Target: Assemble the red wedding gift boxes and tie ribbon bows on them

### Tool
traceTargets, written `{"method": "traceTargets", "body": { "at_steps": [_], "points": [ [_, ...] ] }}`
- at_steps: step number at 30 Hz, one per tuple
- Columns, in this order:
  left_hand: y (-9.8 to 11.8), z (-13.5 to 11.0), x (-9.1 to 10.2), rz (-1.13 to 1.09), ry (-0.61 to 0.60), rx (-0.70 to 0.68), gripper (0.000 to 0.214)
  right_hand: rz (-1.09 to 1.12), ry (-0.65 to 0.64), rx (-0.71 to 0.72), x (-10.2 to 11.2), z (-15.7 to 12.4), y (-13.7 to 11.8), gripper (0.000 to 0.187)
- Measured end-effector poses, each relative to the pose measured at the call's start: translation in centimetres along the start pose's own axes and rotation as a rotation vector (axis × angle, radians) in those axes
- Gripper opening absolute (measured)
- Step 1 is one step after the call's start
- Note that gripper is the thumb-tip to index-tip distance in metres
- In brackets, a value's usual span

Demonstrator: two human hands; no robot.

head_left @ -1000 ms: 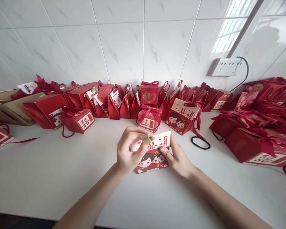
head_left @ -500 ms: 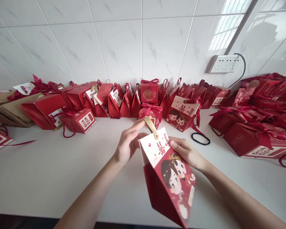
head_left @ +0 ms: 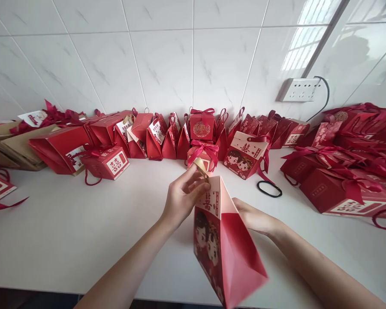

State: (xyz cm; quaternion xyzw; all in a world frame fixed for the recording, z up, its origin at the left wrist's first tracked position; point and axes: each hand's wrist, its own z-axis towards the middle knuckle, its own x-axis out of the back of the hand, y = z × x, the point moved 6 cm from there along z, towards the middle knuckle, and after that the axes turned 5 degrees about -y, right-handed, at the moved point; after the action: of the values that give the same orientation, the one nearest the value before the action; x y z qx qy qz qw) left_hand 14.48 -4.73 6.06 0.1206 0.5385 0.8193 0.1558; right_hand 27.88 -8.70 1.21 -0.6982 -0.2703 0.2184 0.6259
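Note:
I hold a red wedding gift box (head_left: 225, 249) with a cartoon couple printed on it, lifted off the white counter (head_left: 67, 231) and tilted toward me. My left hand (head_left: 183, 195) pinches its top flap near the tan strap handle (head_left: 201, 168). Most of my right hand (head_left: 254, 216) is hidden behind the box's right side, and it supports that side.
A row of red gift boxes and bags (head_left: 199, 128) with ribbons lines the tiled wall. More red boxes (head_left: 341, 180) pile at the right, brown paper bags (head_left: 13, 148) at the left. A black hair tie (head_left: 269, 189) lies on the counter. A wall socket (head_left: 300, 89) is above.
The box has been lifted from the counter and turned, so its plain red side now faces right. My left hand has shifted onto the top flap.

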Motion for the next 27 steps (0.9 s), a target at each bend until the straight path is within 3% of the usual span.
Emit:
{"method": "traceTargets", "body": {
  "at_steps": [5, 8, 14, 19, 24, 27],
  "points": [
    [0.9, -0.3, 2.5, 0.264, 0.296, -0.218, 0.036, 0.238, 0.054, 0.150, 0.5, -0.1, -0.1, 0.063],
    [1.1, -0.4, 3.0, 0.292, 0.341, -0.312, 0.036, 0.247, 0.047, 0.278, 0.5, -0.4, -0.9, 0.068],
    [1.1, -0.1, 2.9, 0.179, 0.270, -0.194, 0.027, 0.183, 0.100, 0.238, 1.3, -1.0, -0.9, 0.049],
    [0.4, 0.2, 2.8, -0.055, 0.238, -0.003, 0.047, 0.202, 0.143, 0.212, 1.8, -1.2, -0.5, 0.043],
    [0.1, 0.4, 2.4, -0.151, 0.183, 0.119, 0.025, 0.167, 0.096, 0.223, 1.3, -1.0, -0.8, 0.044],
    [0.9, 0.0, 2.5, -0.122, 0.228, 0.062, 0.021, 0.096, 0.070, 0.265, 0.9, -1.1, -1.5, 0.041]
  ]
}}
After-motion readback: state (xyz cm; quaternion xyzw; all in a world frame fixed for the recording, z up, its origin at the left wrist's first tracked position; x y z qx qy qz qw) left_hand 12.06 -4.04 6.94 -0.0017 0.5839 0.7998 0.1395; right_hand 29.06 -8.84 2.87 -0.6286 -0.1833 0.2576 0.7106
